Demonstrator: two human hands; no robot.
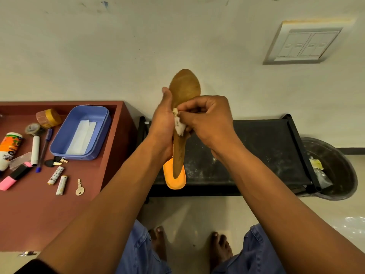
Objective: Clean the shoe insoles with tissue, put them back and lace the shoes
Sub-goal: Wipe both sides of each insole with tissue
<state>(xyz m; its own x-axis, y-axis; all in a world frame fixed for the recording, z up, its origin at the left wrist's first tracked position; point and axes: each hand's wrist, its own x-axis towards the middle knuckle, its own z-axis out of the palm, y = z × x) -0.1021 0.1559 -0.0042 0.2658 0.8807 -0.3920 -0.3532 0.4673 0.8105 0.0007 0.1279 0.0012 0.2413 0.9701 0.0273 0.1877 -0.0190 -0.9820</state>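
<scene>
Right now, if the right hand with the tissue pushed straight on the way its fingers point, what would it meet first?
The right hand pinches the tissue against the brown insole, so it would press the insole first, then probably the left hand behind.

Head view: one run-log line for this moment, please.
phase: wiping | left hand: holds brown insole | right hand: pinches tissue on it | orange insole: on black rack

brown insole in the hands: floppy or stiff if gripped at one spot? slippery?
Probably fairly stiff: the brown insole stands upright above the left hand, its toe end not drooping. Likely light, since it is thin and one hand supports it. Probably not slippery: the right hand rubs the tissue on it without it visibly sliding.
</scene>
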